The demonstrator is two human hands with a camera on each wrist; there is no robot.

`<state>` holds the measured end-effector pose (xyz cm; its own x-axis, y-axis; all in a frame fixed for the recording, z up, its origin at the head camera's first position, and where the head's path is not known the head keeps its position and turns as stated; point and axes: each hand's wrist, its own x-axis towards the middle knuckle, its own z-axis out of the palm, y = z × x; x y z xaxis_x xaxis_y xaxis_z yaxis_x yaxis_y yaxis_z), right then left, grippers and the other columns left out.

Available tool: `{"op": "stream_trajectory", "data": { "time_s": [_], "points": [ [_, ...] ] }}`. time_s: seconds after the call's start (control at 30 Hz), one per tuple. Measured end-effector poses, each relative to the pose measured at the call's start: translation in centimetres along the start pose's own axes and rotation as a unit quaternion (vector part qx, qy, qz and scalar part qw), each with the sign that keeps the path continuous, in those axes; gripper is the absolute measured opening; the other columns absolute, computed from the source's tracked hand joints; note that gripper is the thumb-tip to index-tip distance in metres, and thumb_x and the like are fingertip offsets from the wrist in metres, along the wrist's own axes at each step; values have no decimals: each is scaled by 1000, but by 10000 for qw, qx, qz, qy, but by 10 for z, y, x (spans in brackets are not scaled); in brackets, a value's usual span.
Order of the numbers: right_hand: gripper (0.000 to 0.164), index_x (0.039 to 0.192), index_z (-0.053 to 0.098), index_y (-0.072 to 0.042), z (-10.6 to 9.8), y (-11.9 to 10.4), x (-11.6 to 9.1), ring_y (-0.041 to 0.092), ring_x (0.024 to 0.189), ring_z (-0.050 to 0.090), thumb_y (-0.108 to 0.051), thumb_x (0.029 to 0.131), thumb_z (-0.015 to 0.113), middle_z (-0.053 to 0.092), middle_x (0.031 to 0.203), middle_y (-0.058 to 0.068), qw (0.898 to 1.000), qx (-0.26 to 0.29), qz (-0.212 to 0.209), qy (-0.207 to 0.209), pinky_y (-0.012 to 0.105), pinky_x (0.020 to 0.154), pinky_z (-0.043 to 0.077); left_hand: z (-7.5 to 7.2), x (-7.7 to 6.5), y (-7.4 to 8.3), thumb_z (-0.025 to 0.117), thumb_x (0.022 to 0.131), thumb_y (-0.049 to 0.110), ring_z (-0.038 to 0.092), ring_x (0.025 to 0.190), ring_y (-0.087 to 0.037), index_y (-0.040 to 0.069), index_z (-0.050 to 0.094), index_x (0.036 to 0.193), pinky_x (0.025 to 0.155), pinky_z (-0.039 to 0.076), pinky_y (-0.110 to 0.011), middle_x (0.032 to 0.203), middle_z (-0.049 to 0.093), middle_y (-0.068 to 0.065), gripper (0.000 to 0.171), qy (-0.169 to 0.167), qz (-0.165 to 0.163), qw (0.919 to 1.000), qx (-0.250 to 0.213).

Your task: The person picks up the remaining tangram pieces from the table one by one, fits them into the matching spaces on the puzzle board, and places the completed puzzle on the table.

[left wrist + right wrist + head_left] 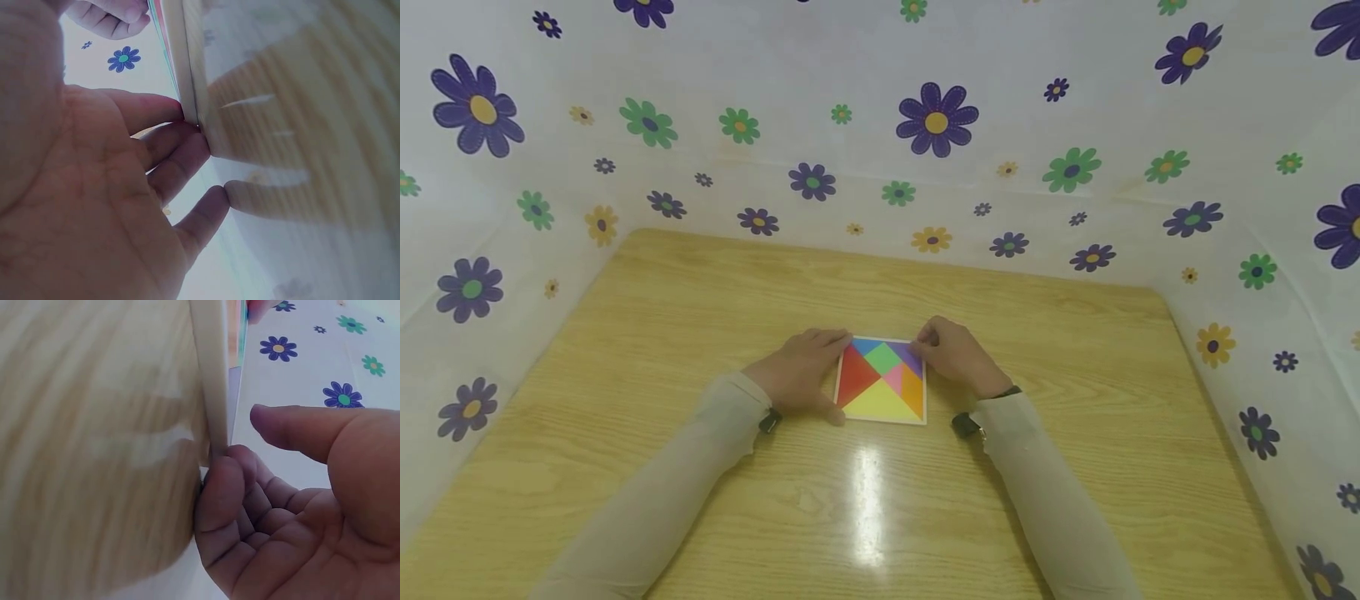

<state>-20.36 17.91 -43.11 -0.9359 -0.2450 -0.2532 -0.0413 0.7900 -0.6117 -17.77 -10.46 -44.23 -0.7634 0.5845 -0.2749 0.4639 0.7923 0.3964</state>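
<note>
A square tangram puzzle (880, 380) lies flat on the table, its coloured pieces fitted together inside a pale frame (214, 375). My left hand (803, 373) rests along the puzzle's left side, fingers near the far-left corner and thumb by the near-left corner. In the left wrist view, the left fingertips (201, 142) touch the frame's edge and the tabletop. At the far-right corner is my right hand (958, 354), its fingers curled against the frame. The right wrist view shows the right thumb (294, 428) raised and apart from those fingers.
The wood-grain table (1037, 325) is bordered at the back and sides by a white cloth (850, 75) with printed flowers. Light reflects off the tabletop in front of the puzzle. Dark bands show at both wrists.
</note>
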Motion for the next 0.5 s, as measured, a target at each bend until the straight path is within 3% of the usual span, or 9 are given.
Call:
{"op": "stream_trajectory", "data": {
  "time_s": [0.27,0.5],
  "points": [
    [26,118,66,-9,-3,-1,-3,29,103,62,-29,103,61,70,114,12,9993,-339,-104,-73,43,94,54,-4,-2,1,82,73,67,16,158,-31,11,16,167,128,20,-46,172,19,-5,128,-124,19,9999,-19],
    [27,125,69,-6,-7,-3,-5,31,113,63,-20,104,59,70,122,13,9950,-844,-506,-181,48,102,52,-9,-8,6,85,75,61,18,158,-32,7,17,166,127,20,-44,172,21,-9,126,-166,-105,9997,111]
  ]
}}
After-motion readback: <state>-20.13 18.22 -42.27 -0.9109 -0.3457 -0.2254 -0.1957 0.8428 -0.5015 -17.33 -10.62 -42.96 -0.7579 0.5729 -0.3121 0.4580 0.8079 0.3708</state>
